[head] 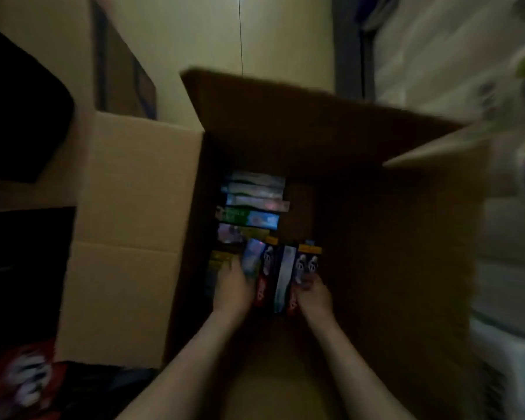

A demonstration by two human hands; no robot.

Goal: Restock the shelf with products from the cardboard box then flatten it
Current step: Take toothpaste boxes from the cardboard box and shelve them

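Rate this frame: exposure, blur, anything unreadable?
Head view: underexposed, cardboard box interior in deep shadow; motion blur strongest at the right edge over the shelf goods; print on the cartons unreadable; left hand and right hand holding them are dim, fingers hard to separate.

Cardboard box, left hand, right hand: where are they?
cardboard box (128, 207): head view, on its pale left flap.
left hand (232, 287): head view, on its back.
right hand (313, 295): head view, on its back.

The cardboard box (128, 213) is plain brown board, matt all over, creased at its flaps. The cartons (255, 204) along its 9 o'clock wall are printed paperboard with a slight gloss. At 3 o'clock, blurred packs (506, 268) look wrapped in shiny plastic film.
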